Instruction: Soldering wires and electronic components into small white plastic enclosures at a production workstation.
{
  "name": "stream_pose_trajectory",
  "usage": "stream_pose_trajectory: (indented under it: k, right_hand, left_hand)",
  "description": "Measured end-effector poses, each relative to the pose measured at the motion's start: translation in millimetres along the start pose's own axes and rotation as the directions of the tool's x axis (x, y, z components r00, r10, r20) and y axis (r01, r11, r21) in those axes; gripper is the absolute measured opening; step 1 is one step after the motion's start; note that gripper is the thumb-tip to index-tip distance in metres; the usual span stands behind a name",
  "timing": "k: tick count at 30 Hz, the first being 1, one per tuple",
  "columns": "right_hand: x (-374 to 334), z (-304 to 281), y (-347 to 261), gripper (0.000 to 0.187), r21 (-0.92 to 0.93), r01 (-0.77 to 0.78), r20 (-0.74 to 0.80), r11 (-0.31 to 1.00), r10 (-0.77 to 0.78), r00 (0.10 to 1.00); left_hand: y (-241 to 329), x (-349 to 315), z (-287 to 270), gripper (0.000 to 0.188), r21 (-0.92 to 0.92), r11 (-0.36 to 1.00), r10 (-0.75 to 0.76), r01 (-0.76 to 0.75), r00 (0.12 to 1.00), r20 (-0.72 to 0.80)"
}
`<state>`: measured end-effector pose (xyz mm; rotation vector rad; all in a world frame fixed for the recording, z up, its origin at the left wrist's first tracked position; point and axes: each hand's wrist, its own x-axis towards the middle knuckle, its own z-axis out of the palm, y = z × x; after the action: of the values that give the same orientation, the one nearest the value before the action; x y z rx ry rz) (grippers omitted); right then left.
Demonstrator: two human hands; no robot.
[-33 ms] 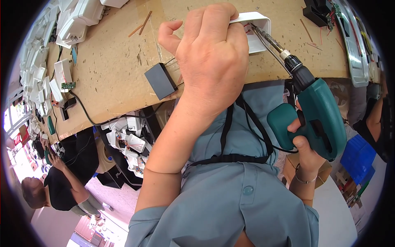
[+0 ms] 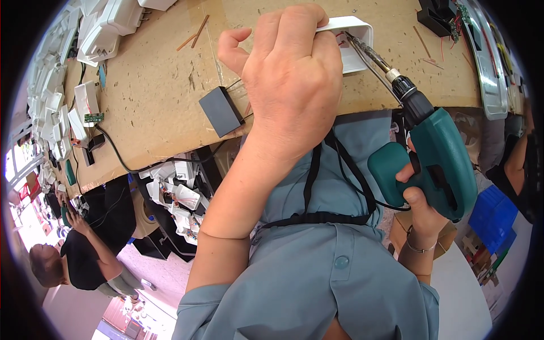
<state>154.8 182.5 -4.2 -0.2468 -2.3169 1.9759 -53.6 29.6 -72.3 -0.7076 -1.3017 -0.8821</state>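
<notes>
Left hand [image 2: 292,73] seems to pinch the case [image 2: 352,61], fingertips hidden; right hand [image 2: 424,212] wraps the iron [image 2: 445,153]: hold both steady, tip [image 2: 349,36] by the wire [image 2: 340,37], off the walls.

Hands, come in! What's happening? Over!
Left hand holding white box. Right hand gripping green gun-shaped tool, tip at box's opening. Dark block by left wrist, seemingly out of the way.

an electronics workshop: scuffed bench [image 2: 153,73], green soldering gun [image 2: 450,150], heaped white casings [image 2: 54,102]
</notes>
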Motion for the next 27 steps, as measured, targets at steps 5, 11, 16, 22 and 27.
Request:
stream_pose_trajectory:
  k: [5,11,16,22,27]
  right_hand:
    - [-5,-3,3,0.073,-0.111,-0.051,-0.024,0.992,0.049,0.999]
    - [-5,-1,5,0.076,-0.086,-0.025,-0.05,0.996,0.021,0.999]
    - [-5,1,5,0.077,-0.083,-0.03,-0.036,0.996,0.028,0.999]
    - [-4,0,6,0.076,-0.093,-0.038,-0.057,0.995,0.032,0.998]
    - [-8,4,2,0.076,-0.08,-0.055,-0.05,0.995,0.051,0.997]
  left_hand:
    - [44,68,-35,0.01,0.492,0.87,-0.391,-0.032,0.564,0.728]
    - [44,67,-34,0.009,0.493,0.868,-0.375,-0.059,0.573,0.729]
    - [43,68,-36,0.009,0.497,0.865,-0.379,-0.065,0.564,0.734]
    - [32,48,-25,0.009,0.291,0.957,-0.15,0.008,0.871,0.468]
    - [-2,5,-5,0.008,0.099,0.993,0.064,-0.069,0.996,0.056]
